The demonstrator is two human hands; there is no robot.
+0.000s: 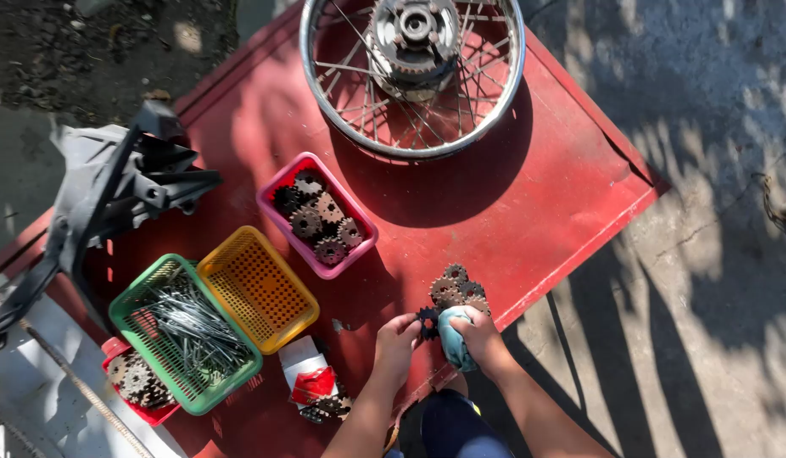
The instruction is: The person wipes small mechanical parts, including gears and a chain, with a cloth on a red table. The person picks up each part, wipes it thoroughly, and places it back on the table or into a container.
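Two hands at work, left hand (399, 333) pinching dark toothed sprocket (427, 322), right hand (480, 332) clutching crumpled blue cloth (455, 339).

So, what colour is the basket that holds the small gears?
Pink basket, seen in the head view; the gears inside are rusty brown and dark.

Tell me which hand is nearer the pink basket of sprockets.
Left. The left hand sits below the pink basket, toward its right; the right hand, holding a cloth, lies farther right.
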